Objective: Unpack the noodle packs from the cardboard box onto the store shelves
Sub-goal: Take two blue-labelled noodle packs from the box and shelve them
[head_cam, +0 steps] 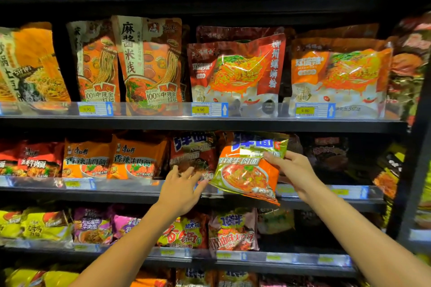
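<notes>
My right hand point(290, 168) grips an orange and green noodle pack point(249, 170) by its upper right corner, holding it tilted in front of the third shelf point(130, 190). My left hand point(180, 187) reaches with straight fingers to a dark red noodle pack point(191, 154) standing on that shelf, its fingertips touching the pack's lower part. The held pack overlaps the shelf's front rail. No cardboard box is in view.
Rows of noodle packs fill every shelf level. Tall pouches point(149, 60) stand on the shelf above. A dark gap point(326, 158) lies to the right of the held pack. A black upright post point(417, 147) bounds the bay at the right.
</notes>
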`<state>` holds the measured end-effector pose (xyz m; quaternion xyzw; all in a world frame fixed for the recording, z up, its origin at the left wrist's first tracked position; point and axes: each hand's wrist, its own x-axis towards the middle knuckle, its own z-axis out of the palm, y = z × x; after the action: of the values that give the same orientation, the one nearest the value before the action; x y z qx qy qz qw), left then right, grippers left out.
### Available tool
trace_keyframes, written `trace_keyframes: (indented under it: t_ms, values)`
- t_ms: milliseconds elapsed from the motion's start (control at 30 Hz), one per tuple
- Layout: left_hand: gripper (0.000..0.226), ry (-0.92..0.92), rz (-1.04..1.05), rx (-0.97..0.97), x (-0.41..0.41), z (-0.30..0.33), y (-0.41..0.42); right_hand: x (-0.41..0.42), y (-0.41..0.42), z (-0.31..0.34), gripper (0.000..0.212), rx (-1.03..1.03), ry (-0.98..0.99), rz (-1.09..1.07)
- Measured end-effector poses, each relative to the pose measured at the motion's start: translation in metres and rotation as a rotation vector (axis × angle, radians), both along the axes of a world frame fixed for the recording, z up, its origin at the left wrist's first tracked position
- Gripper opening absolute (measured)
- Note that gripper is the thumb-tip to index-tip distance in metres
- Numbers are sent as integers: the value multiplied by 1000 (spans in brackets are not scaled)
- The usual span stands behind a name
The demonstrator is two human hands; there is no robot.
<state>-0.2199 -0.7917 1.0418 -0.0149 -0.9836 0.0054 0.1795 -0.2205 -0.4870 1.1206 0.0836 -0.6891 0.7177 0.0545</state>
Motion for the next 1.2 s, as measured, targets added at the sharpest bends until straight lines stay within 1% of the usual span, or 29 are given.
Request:
trace_keyframes:
  t_ms: [33,100,133,200,233,267,333,400,433,500,567,600,633,700,767,800,833,900,933,1000,1067,1133,1200]
  values:
    - [101,0,19,1,-1,-1,-2,-5,-3,2,26,-2,5,-5]
    - [93,13,48,71,-2,1,-5,-16,-10,5,23,-8,11,-51]
    - [93,13,41,121,-1,2,-7,-22,-14,6,24,-19,11,-86]
    - [111,-14,21,93,-2,0,-10,-33,-20,9,22,-14,16,-168]
    - [120,-27,20,38,-1,0,-11,-38,-23,11,20,22,30,-204]
    - [120,-30,28,26,1,1,-11,-44,-27,12,17,72,34,-239]
    - [111,-9,50,37,9,4,-6,-52,-33,17,16,135,2,-289]
    - [105,-2,46,21,15,6,-2,-62,-39,19,12,149,-64,-281]
    - [101,-6,43,17,17,6,-2,-67,-43,18,20,157,-100,-261]
    - [91,-4,46,25,15,4,-3,-70,-53,12,32,259,-111,-232]
    - [83,6,48,16,13,3,-6,-73,-62,2,42,435,-82,-231]
    - [80,11,47,12,12,2,-6,-75,-63,-2,40,500,-67,-243]
    - [80,14,42,12,12,2,-7,-75,-62,-3,36,564,-84,-266]
    - [89,18,33,4,13,3,-8,-74,-58,-7,40,639,-99,-343]
    - [100,22,21,-3,14,4,-9,-65,-53,-11,40,583,-21,-404]
    - [102,29,17,-8,14,4,-9,-56,-53,-14,39,540,57,-417]
    - [103,37,15,-11,13,4,-9,-46,-53,-17,39,563,153,-426]
    - [103,52,11,-14,10,4,-10,-33,-54,-30,44,739,353,-395]
    - [103,56,11,-13,8,5,-10,-28,-53,-35,49,848,443,-343]
    - [101,69,9,-6,7,7,-8,-23,-55,-39,57,1082,521,-198]
    - [101,76,1,-5,7,12,-6,-22,-60,-40,58,1243,447,-75]
    - [108,66,-3,-11,8,16,-3,-25,-67,-41,61,1328,363,1]
    - [106,48,1,-23,8,18,0,-28,-74,-42,65,1394,316,36]
